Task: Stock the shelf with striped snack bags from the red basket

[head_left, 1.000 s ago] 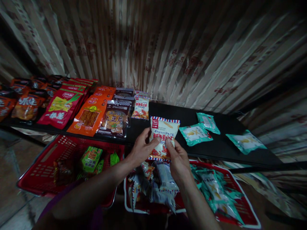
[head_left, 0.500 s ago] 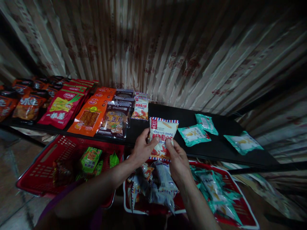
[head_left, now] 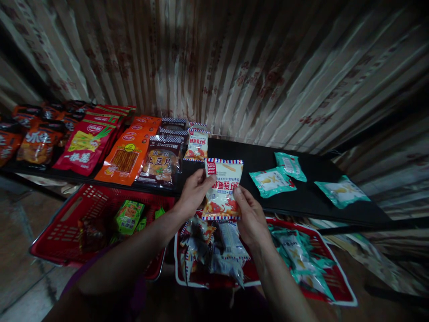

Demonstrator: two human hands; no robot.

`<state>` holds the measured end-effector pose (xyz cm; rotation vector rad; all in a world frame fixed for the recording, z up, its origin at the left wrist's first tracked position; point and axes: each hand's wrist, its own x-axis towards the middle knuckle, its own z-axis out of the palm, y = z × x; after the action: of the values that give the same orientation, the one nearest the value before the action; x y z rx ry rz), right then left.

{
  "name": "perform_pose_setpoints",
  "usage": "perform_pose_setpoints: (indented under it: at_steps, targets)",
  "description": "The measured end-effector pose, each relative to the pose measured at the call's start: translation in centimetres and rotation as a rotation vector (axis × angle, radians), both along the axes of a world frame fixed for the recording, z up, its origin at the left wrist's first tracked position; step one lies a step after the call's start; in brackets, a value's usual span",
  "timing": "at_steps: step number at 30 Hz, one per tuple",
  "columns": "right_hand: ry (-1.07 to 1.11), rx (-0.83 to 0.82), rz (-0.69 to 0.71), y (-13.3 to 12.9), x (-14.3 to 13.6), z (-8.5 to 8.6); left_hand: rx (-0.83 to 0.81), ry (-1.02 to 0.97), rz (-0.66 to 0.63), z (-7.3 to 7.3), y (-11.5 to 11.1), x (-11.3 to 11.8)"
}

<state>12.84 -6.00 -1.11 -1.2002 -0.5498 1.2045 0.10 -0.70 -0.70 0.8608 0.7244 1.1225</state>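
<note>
Between my two hands is a white snack bag (head_left: 221,190) with red lettering and red-and-blue striped ends, held upright with its front facing me. My left hand (head_left: 194,190) is closed on its left edge, thumb across the front. The right side is pinched by my right hand (head_left: 250,208), its thumb also on the front. Just behind, on the black shelf (head_left: 231,152), a matching white bag (head_left: 196,144) stands with another behind it. Below my hands, more striped-end bags (head_left: 231,241) lie in a red basket (head_left: 254,275) with a white rim.
Left along the shelf stand brown potato-slice bags (head_left: 161,162), orange bags (head_left: 125,152), pink-red bags (head_left: 83,143) and black-and-orange bags (head_left: 40,141). Three teal bags (head_left: 272,182) lie flat on the right. Another red basket (head_left: 63,237) holds green packets (head_left: 129,217). Teal bags (head_left: 298,255) fill the nearer basket's right side.
Both hands have shifted slightly left with the white snack bag, whose front is turned more squarely to me. My left thumb has moved toward its edge. The view has tilted a little.
</note>
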Motion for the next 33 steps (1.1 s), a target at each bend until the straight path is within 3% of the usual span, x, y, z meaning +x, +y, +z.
perform_pose_setpoints:
  at_steps: [5, 9, 17, 26, 33]
  targets:
    - [0.082, -0.073, -0.047, -0.3, -0.2, -0.5, -0.018, -0.049, 0.178, -0.5, 0.9, -0.3]
    - [0.146, -0.089, -0.007, -0.8, -1.4, -0.5, -0.031, -0.029, 0.253, -0.9, 1.3, -0.3]
    - [0.215, -0.062, -0.04, -0.6, -3.1, 0.4, -0.022, -0.008, 0.149, 0.0, 0.3, -0.3]
    - [0.183, 0.005, -0.089, -0.2, -2.5, 0.5, 0.048, -0.022, -0.121, -0.4, 0.0, -0.5]
    - [0.148, -0.051, -0.065, -0.3, -2.0, 0.1, 0.007, 0.009, -0.06, -0.7, 0.2, -0.4]
